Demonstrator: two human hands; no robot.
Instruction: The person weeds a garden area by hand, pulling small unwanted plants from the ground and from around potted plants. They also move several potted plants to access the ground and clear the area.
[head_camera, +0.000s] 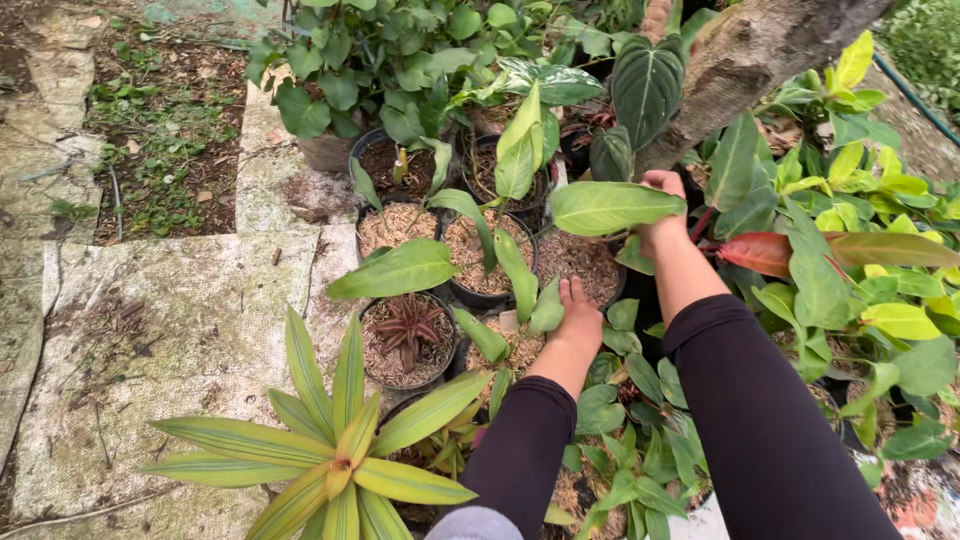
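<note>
Pots stood crowded together at the bed's edge, and both my hands were in among them. My left hand (578, 318) lay flat, fingers spread, on the mulch of a black pot (520, 350), between its pale green leaves; it gripped nothing that I could see. My right hand (663, 205) reached further back to a pot (585, 262) behind a long green leaf (612, 206), its fingers curled downward at the far rim, but the leaf and my own wrist covered the fingertips, so I could not tell whether they had closed on anything. I judged the handling barely begun: every pot sat upright in its place, none lifted or tipped, and the sacking (150, 330) beside them carried no pot. The trunk (745, 60) and dense foliage hid the pots on my right.
</note>
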